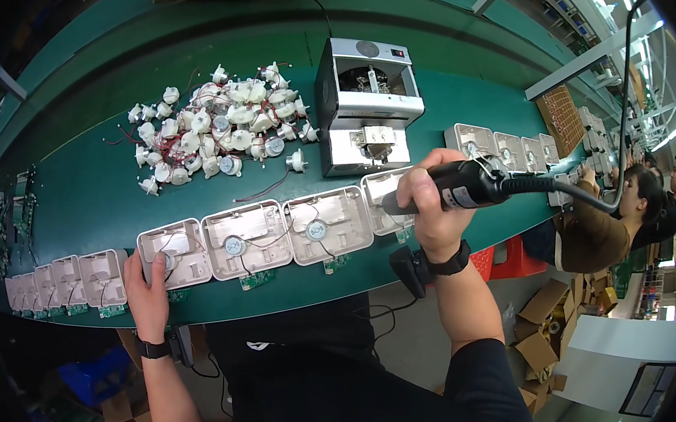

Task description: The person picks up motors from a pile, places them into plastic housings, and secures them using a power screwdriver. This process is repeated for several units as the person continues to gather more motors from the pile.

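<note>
My right hand (pixel 438 219) is wrapped round a black electric screwdriver (pixel 471 184), which is held above the row of housings with its tip to the left; a cable runs off its right end. Below, my left hand (pixel 147 297) grips the near left wall of a white plastic housing (pixel 185 239), thumb over the rim and fingers outside. Inside that housing a round speaker-like disc is partly covered by the thumb. To its right are more open housings (pixel 330 206), with silver discs (pixel 316 230), thin wires and green circuit boards (pixel 335 264) at their near edges.
Behind the row lies a pile of white geared motors (pixel 218 122) with red wires. A silver-and-black screw feeder (pixel 370 102) stands beside it. Smaller-looking housings (pixel 101 276) continue left. At right, co-workers (pixel 611 224) sit along the green bench (pixel 109 193), near red stools (pixel 518 261).
</note>
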`<move>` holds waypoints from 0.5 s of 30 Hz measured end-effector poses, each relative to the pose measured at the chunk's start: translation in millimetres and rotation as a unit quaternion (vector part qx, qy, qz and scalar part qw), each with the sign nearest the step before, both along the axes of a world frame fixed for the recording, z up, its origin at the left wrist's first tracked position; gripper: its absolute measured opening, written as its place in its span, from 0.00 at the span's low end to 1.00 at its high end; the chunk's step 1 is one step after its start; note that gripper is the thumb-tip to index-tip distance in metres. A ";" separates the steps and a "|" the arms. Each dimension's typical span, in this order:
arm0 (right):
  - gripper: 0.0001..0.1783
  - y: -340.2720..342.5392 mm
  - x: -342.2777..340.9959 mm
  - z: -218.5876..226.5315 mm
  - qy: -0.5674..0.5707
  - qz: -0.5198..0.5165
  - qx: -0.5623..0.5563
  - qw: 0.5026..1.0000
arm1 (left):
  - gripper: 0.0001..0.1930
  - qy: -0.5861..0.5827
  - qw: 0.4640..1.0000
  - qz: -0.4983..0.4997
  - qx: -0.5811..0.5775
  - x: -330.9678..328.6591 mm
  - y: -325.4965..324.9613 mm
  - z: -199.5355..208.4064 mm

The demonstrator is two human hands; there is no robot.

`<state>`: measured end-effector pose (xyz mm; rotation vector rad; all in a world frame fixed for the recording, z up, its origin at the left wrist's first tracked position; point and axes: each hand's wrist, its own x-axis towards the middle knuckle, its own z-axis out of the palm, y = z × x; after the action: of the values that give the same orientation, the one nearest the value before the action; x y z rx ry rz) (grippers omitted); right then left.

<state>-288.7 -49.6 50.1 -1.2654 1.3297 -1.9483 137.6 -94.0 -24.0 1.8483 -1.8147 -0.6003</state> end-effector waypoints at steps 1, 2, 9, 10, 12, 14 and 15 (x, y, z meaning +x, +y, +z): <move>0.10 -1.6 0.5 8.4 0.001 0.014 0.001 1.000 | 0.24 -0.001 1.000 0.001 -0.004 -0.4 -0.3 0.1; 0.09 -3.9 1.4 15.8 0.002 0.028 0.003 1.000 | 0.24 0.005 1.000 0.004 0.004 -1.3 -0.3 0.2; 0.05 -58.0 -10.6 53.0 0.009 -0.004 -0.078 0.997 | 0.29 0.023 1.000 0.006 0.011 -6.0 2.1 -3.6; 0.05 -62.4 -9.7 53.5 0.023 -0.015 -0.062 0.998 | 0.31 0.029 0.999 0.004 0.021 -7.6 2.7 -2.5; 0.05 -59.6 -6.6 54.8 0.012 -0.013 -0.054 0.998 | 0.33 0.042 0.998 -0.002 0.044 -9.1 3.4 -1.0; 0.05 -52.0 -0.4 53.9 -0.013 -0.011 -0.034 0.999 | 0.34 0.056 0.997 -0.017 0.047 -6.9 1.6 0.7; 0.05 -43.9 3.7 53.0 -0.013 -0.006 -0.032 0.999 | 0.35 0.067 0.996 -0.033 0.052 -5.3 0.4 1.6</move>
<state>-285.0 -93.5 103.1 -1.2605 1.2751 -2.0241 132.3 -93.5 -22.4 1.7730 -1.7909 -0.8370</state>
